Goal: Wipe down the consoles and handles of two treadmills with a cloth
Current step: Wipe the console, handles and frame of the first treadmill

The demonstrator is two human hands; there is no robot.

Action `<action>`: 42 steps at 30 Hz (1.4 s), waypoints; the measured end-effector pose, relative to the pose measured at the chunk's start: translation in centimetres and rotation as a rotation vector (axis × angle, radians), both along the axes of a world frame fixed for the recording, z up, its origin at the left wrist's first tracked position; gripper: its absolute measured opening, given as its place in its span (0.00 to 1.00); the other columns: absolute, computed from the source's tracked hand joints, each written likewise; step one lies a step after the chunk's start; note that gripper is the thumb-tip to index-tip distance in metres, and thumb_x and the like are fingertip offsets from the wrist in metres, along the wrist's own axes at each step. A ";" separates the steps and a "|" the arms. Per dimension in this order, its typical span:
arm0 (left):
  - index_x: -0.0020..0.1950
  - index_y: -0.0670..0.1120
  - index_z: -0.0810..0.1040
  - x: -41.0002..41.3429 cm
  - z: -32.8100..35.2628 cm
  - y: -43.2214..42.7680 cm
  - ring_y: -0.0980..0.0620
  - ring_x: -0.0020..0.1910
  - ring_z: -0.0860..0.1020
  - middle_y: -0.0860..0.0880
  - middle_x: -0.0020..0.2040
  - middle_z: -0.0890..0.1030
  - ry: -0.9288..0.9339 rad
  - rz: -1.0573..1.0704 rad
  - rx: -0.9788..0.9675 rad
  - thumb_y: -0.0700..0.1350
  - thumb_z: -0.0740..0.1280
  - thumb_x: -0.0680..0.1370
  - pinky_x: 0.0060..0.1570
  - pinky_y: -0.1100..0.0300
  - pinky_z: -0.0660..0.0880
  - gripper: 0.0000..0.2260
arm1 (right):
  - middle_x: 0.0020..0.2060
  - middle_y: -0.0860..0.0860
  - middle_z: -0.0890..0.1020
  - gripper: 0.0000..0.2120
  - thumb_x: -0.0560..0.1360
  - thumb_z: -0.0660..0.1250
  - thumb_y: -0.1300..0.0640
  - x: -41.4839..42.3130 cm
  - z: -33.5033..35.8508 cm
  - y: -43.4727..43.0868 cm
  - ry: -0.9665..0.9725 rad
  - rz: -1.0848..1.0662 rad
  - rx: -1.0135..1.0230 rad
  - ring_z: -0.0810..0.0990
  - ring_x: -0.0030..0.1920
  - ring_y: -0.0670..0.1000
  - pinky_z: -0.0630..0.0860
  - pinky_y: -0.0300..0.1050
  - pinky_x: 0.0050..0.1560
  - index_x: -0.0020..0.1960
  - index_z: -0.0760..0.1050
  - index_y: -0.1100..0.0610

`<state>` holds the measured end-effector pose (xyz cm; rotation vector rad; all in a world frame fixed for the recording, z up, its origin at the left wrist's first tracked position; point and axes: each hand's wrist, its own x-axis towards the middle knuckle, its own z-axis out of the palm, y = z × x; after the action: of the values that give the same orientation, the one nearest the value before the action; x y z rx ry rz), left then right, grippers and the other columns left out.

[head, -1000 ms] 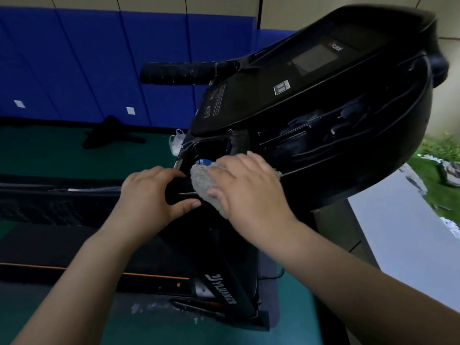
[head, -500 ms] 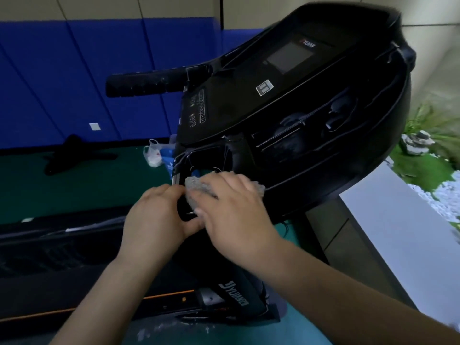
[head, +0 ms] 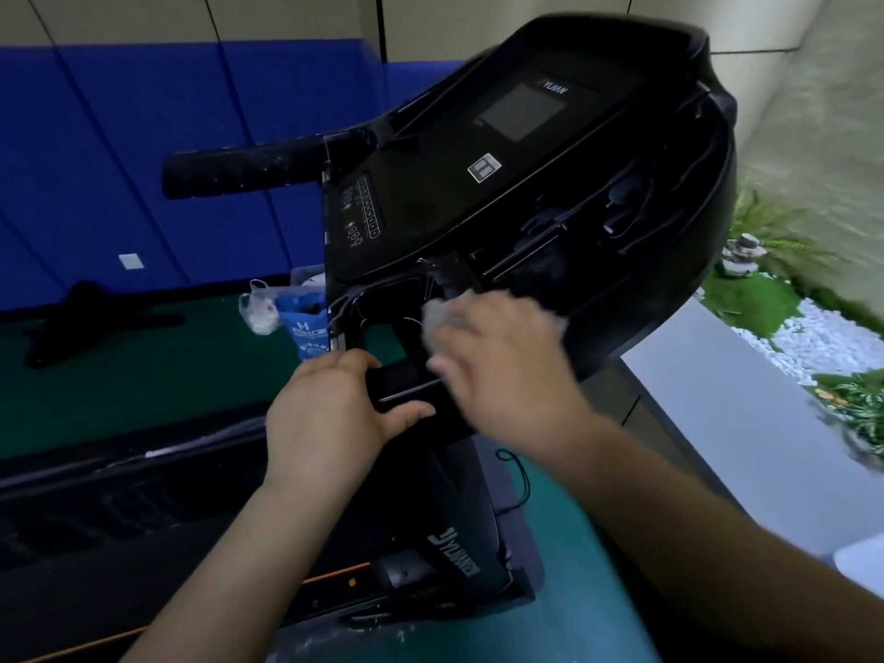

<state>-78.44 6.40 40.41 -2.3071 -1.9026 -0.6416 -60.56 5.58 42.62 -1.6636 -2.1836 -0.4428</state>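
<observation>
A black treadmill console (head: 502, 184) with a grey screen tilts up in front of me. Its foam-covered far handle (head: 244, 170) sticks out to the left. My left hand (head: 335, 413) grips the near black handle (head: 402, 382) at the console's lower left corner. My right hand (head: 507, 370), blurred by motion, presses a grey cloth (head: 437, 318) against the console's lower edge, just right of the open cup recess. Most of the cloth is hidden under the fingers.
The treadmill's belt deck (head: 119, 509) runs left below my arms. Plastic bags (head: 287, 313) sit on the green floor behind the console. A blue padded wall (head: 143, 160) stands at the back. A white ledge (head: 717, 423) and plants (head: 784, 279) lie to the right.
My right hand has slid the cloth to the right along the console's lower edge, away from the left hand. My left hand now grips the near handle. The view has shifted.
</observation>
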 end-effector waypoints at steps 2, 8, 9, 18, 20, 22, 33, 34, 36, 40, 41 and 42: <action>0.57 0.49 0.78 0.0 -0.2 0.0 0.49 0.51 0.77 0.50 0.48 0.81 -0.008 -0.001 0.006 0.69 0.66 0.63 0.41 0.58 0.72 0.31 | 0.58 0.49 0.78 0.19 0.75 0.56 0.43 -2.0 -1.5 -0.7 0.058 0.115 -0.012 0.73 0.60 0.54 0.62 0.50 0.60 0.59 0.78 0.49; 0.57 0.51 0.78 0.2 0.5 -0.2 0.50 0.53 0.77 0.52 0.49 0.80 -0.009 0.013 -0.009 0.75 0.64 0.61 0.42 0.58 0.73 0.35 | 0.58 0.47 0.80 0.19 0.79 0.54 0.44 4.9 0.0 0.9 0.050 0.231 0.101 0.76 0.58 0.52 0.66 0.47 0.56 0.58 0.81 0.47; 0.57 0.51 0.77 0.2 0.5 -0.3 0.50 0.53 0.77 0.52 0.50 0.80 -0.011 0.015 -0.006 0.75 0.63 0.61 0.42 0.58 0.74 0.36 | 0.57 0.47 0.81 0.19 0.80 0.54 0.44 6.6 0.8 1.1 0.057 0.247 0.151 0.77 0.57 0.52 0.67 0.46 0.55 0.57 0.81 0.48; 0.58 0.50 0.77 0.5 0.6 -0.7 0.49 0.54 0.77 0.51 0.50 0.80 -0.001 0.028 -0.007 0.75 0.63 0.62 0.40 0.58 0.73 0.36 | 0.51 0.51 0.83 0.13 0.75 0.61 0.51 13.1 4.6 3.1 0.064 -0.034 0.257 0.79 0.52 0.60 0.73 0.54 0.54 0.49 0.83 0.53; 0.59 0.50 0.77 0.5 0.7 -0.8 0.49 0.54 0.76 0.50 0.51 0.80 0.001 0.025 -0.005 0.74 0.62 0.62 0.42 0.57 0.75 0.36 | 0.52 0.50 0.83 0.12 0.77 0.61 0.52 11.5 3.2 2.4 0.009 0.149 0.180 0.79 0.53 0.57 0.74 0.53 0.54 0.51 0.83 0.52; 0.59 0.49 0.77 0.6 0.8 -0.8 0.49 0.55 0.76 0.50 0.51 0.80 0.009 0.025 -0.004 0.74 0.63 0.63 0.42 0.57 0.75 0.36 | 0.55 0.50 0.82 0.15 0.78 0.60 0.50 11.9 3.3 2.2 -0.017 0.256 0.107 0.79 0.56 0.55 0.73 0.53 0.57 0.56 0.82 0.53; 0.55 0.49 0.79 0.4 0.3 -0.2 0.49 0.49 0.78 0.50 0.46 0.81 0.011 0.021 -0.005 0.75 0.63 0.60 0.37 0.58 0.74 0.36 | 0.59 0.59 0.75 0.19 0.73 0.64 0.47 24.2 13.3 9.2 0.074 -0.106 0.048 0.74 0.59 0.61 0.68 0.47 0.62 0.54 0.82 0.60; 0.55 0.50 0.79 0.4 0.4 -0.2 0.49 0.49 0.78 0.50 0.46 0.80 0.006 0.022 -0.008 0.75 0.63 0.59 0.37 0.58 0.73 0.36 | 0.60 0.60 0.73 0.15 0.75 0.67 0.51 24.7 14.1 10.0 0.073 -0.136 0.035 0.72 0.60 0.61 0.67 0.45 0.62 0.55 0.82 0.60; 0.55 0.50 0.79 0.4 0.5 -0.1 0.49 0.49 0.77 0.51 0.46 0.80 -0.005 0.022 -0.023 0.75 0.63 0.58 0.37 0.58 0.73 0.37 | 0.58 0.62 0.73 0.11 0.75 0.68 0.59 25.3 15.5 11.9 0.042 -0.138 -0.020 0.72 0.59 0.61 0.65 0.42 0.58 0.56 0.81 0.60; 0.55 0.49 0.79 0.3 0.4 0.1 0.48 0.51 0.78 0.50 0.47 0.81 -0.024 0.022 -0.037 0.76 0.62 0.57 0.39 0.56 0.75 0.39 | 0.53 0.61 0.77 0.12 0.75 0.67 0.62 25.5 17.6 14.7 0.013 -0.119 -0.073 0.75 0.55 0.60 0.64 0.38 0.51 0.58 0.81 0.59; 0.54 0.49 0.79 0.3 0.4 0.1 0.48 0.50 0.78 0.51 0.47 0.81 -0.026 0.019 -0.037 0.76 0.61 0.56 0.40 0.56 0.75 0.39 | 0.53 0.60 0.78 0.12 0.75 0.68 0.63 25.5 17.8 15.1 0.033 -0.117 -0.079 0.76 0.55 0.58 0.64 0.38 0.51 0.58 0.81 0.58; 0.54 0.49 0.80 0.3 0.4 0.2 0.49 0.50 0.78 0.51 0.47 0.81 -0.030 0.017 -0.037 0.76 0.61 0.56 0.40 0.56 0.75 0.39 | 0.53 0.59 0.80 0.12 0.75 0.68 0.63 25.5 18.0 15.3 0.050 -0.110 -0.080 0.77 0.56 0.57 0.65 0.37 0.52 0.57 0.82 0.58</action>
<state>-78.14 6.57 40.82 -2.3136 -1.9612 -0.6489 -35.05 20.84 60.63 -1.8242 -2.1071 -0.3429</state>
